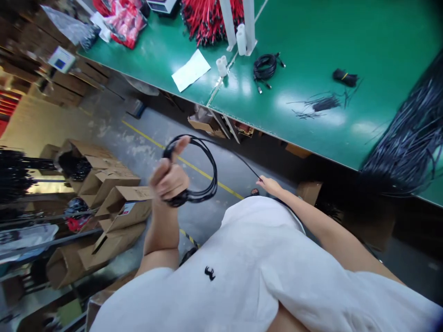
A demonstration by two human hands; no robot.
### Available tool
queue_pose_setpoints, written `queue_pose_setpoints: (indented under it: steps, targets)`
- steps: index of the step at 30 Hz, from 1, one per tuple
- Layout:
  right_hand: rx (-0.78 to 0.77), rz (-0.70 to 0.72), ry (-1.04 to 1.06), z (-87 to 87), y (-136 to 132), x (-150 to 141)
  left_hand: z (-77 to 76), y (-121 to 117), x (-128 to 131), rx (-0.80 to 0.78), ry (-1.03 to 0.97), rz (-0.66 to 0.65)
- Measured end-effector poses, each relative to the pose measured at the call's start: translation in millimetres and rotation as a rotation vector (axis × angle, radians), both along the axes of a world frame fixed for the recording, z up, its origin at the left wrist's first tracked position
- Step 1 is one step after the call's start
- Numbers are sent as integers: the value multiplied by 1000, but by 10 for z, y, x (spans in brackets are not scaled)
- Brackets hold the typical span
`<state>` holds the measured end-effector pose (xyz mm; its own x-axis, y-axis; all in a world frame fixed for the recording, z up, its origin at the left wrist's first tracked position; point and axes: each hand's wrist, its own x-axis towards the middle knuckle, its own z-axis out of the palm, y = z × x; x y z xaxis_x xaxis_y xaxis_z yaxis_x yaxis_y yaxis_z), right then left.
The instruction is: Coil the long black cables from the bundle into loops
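A black cable [212, 184] hangs in several round loops from my left hand [171, 180], which is raised in front of my body with its fingers curled round the coil. From the top of the loops one strand runs across to my right hand [270, 185]. There my right fingers pinch the strand, near the front of my white shirt. Past that hand the cable passes along my side and is partly hidden by my arm. Below the hands is the floor; the coil touches no table.
On the green table [311, 32] lie a finished cable coil [265, 67], a tied bundle of black ties [345, 77], loose ties [325, 103], a paper sheet [191, 70] and red cables [211, 23]. A big pile of black cables [408, 124] reaches the right edge. Cardboard boxes [121, 207] stand at left.
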<state>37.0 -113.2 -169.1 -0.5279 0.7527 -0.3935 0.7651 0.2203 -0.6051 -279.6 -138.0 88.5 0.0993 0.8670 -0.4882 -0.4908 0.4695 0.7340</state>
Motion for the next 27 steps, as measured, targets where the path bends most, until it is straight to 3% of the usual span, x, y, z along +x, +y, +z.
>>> queue_pose_setpoints:
  steps: [2,6,9,11,13,16,19,21,23,27]
  targets:
    - [9,37,-92,148,-197,248,-339,166,222,59,105,-135]
    - [36,173,-113,717,-402,306,-1131,362,815,-92,265,-458]
    - [63,228,-66,1184,-264,196,-1453,349,1153,-117,165,-684]
    - [171,172,-43,1407,-95,233,-1490,339,1295,-106,34,-872]
    - [338,21,21,1521,-8,385,-1454,364,1417,-100,-93,-968]
    - [453,-412,182,1475,-181,617,-1410,427,1674,-82,-144,-890]
    - [236,-785,406,1222,-517,614,-1460,432,2034,1,-19,-777]
    - [72,-843,565,1029,-647,522,-1501,397,2283,62,117,-750]
    - [33,-867,662,888,-661,469,-1498,367,2506,167,308,-781]
    - [22,-949,750,848,-569,780,-1345,455,2890,509,606,-934]
